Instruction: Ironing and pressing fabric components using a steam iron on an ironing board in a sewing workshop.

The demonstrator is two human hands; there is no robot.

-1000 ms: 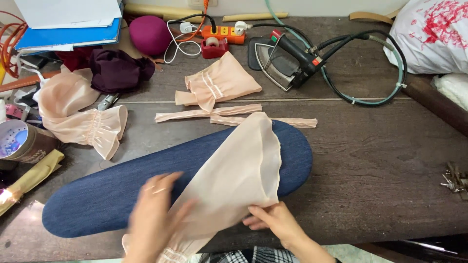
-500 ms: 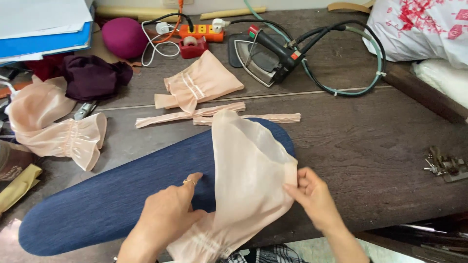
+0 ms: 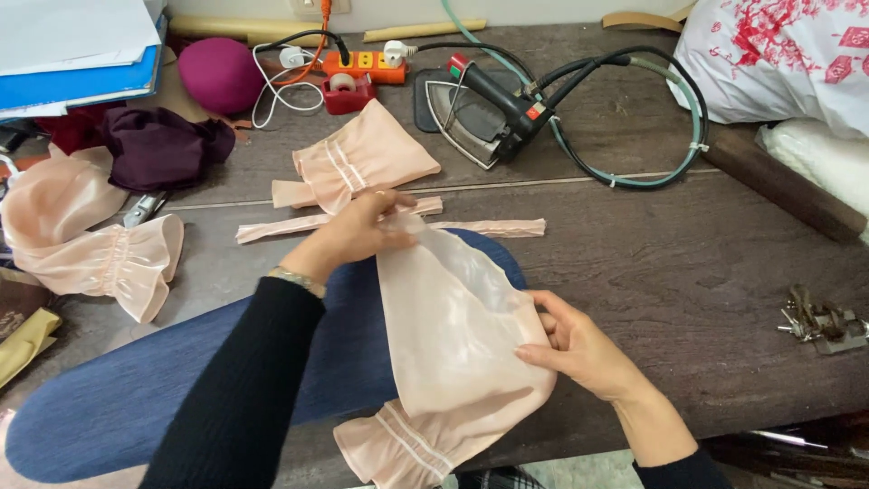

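Note:
A sheer peach sleeve piece (image 3: 453,335) with a gathered cuff lies over the end of a long blue padded pressing board (image 3: 118,398) on the wooden table. My left hand (image 3: 358,231) reaches forward and pinches the sleeve's far tip near the board's end. My right hand (image 3: 575,344) holds the sleeve's right edge, fingers on the fabric. Two narrow peach strips (image 3: 489,226) lie just beyond the board.
Another peach sleeve (image 3: 362,158) lies behind the strips, and a third peach sleeve (image 3: 81,235) at the left. A black iron (image 3: 480,109) with hoses, an orange power strip (image 3: 371,65), purple cloth (image 3: 158,145), a magenta ball (image 3: 220,74), keys (image 3: 819,321) and a white bag (image 3: 778,59) surround them.
My left hand has moved from the sleeve's near end up to its far tip. My right hand has shifted along the right edge. The sleeve now lies straighter along the board.

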